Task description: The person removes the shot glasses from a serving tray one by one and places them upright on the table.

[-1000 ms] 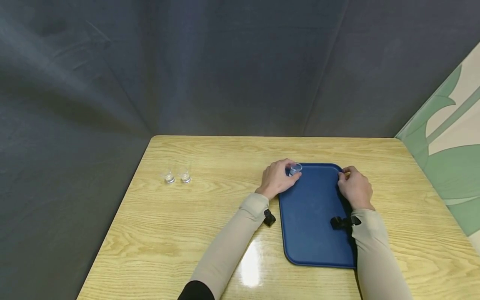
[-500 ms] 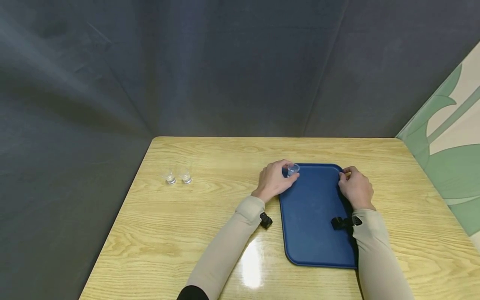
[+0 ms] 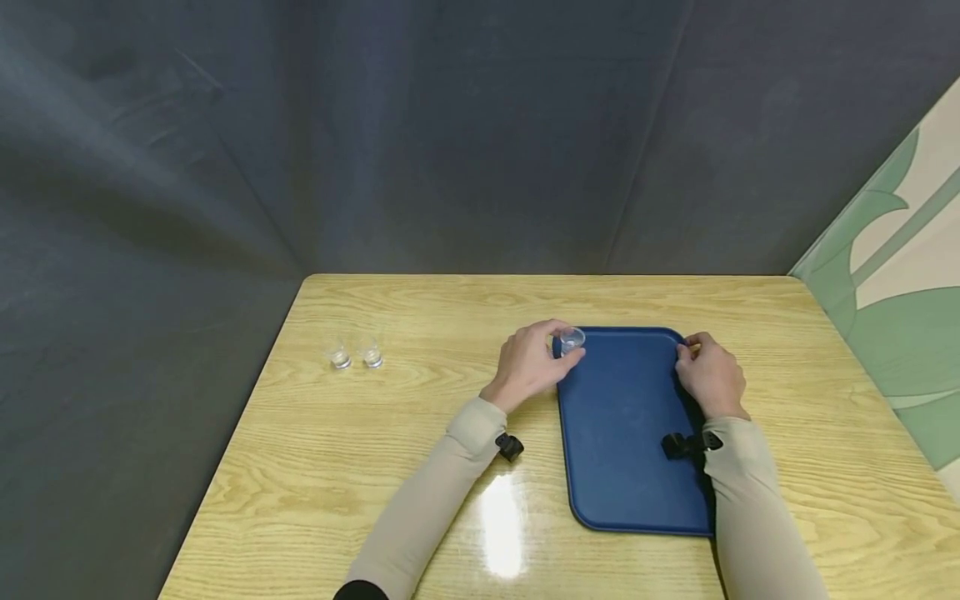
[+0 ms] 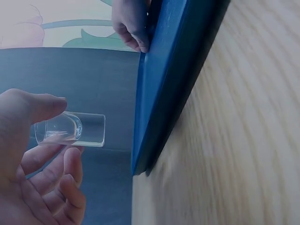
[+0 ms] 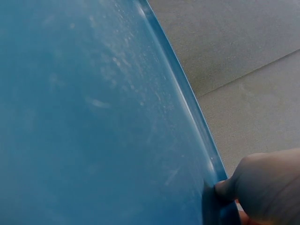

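Note:
My left hand pinches a small clear shot glass between thumb and fingers, over the far left corner of a blue tray. The left wrist view has the glass with its base pointing toward the table side, apart from the tray. My right hand grips the tray's far right rim; in the right wrist view its thumb lies on top of the rim, with fingers partly hidden beneath. A dark shadow runs along the tray's right side.
Two more clear shot glasses stand side by side on the left of the wooden table. A dark curtain hangs behind the table and along its left. A green and beige patterned cloth lies at the right.
My left hand has moved a little left with the shot glass, toward the tray's left edge. The right hand and the tray look the same.

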`<state>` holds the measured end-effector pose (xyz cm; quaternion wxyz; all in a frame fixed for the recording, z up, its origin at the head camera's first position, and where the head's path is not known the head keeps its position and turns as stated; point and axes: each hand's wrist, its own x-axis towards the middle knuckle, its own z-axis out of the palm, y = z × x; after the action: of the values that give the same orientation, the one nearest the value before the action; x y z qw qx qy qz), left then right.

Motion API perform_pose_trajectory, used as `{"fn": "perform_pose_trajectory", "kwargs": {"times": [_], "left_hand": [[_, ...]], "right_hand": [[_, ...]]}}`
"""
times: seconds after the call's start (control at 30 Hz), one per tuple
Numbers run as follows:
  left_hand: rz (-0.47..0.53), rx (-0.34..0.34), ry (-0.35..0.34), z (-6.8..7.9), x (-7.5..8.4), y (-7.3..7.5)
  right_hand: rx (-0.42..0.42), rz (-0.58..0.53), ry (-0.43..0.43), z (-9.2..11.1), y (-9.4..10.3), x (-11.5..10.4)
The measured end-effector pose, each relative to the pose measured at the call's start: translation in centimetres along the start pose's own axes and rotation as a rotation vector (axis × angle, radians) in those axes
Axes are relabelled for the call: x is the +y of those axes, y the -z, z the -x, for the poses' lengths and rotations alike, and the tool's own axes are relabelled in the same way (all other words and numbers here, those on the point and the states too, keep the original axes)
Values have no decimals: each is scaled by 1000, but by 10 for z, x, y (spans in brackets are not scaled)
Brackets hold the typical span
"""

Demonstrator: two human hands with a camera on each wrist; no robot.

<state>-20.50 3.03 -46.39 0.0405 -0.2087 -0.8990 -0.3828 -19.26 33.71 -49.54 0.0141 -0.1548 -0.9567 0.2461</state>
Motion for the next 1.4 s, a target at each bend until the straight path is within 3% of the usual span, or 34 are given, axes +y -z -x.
{"fn": "perform_pose_trajectory", "kwargs": {"times": [0.33,0.83,1.4], "left_hand": [[-6,-7,30,18,-10,26],[-42,48,61,41,-23,55],[-67,108,142,68,-67,91]], "right_hand": [[6,1,-11,0,0,-1],[-1,-4,-7,-2,-1,1],[10,-13,-2,0,0,1]]}}
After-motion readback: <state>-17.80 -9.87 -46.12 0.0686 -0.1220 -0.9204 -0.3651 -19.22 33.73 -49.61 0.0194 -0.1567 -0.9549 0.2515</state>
